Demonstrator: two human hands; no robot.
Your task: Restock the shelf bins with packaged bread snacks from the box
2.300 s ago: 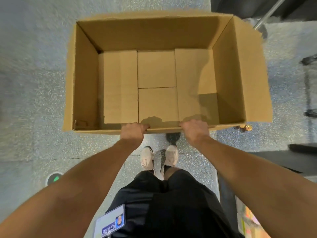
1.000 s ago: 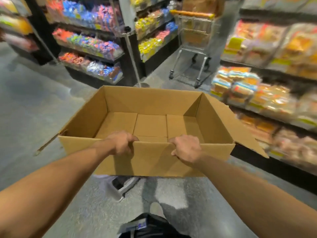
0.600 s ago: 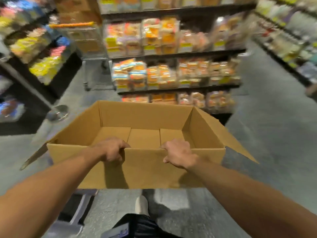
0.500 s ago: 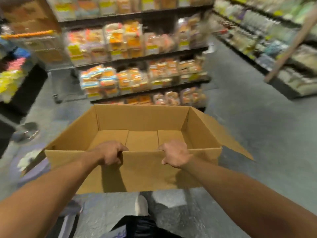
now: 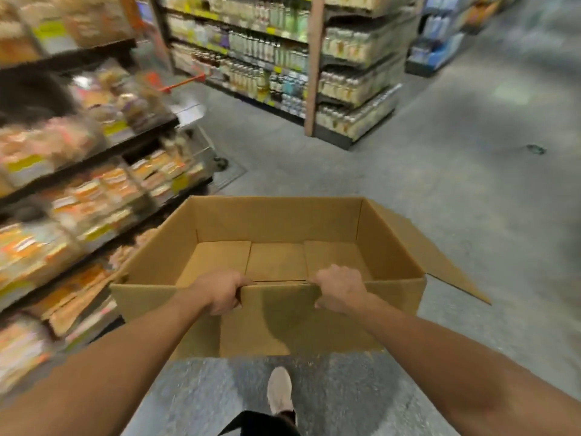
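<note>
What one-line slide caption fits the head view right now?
Both hands, left and right, grip the near wall of an empty cardboard box beside blurred bread shelves.

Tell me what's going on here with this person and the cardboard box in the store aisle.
A person is carrying an open cardboard box through a store aisle, left hand and right hand each curled over its near wall. The box looks empty; only its bare bottom flaps show. Shelves of packaged bread snacks stand to the person's left, blurred, and shelves of bottles stand ahead. One shoe shows below on the grey floor.
</note>
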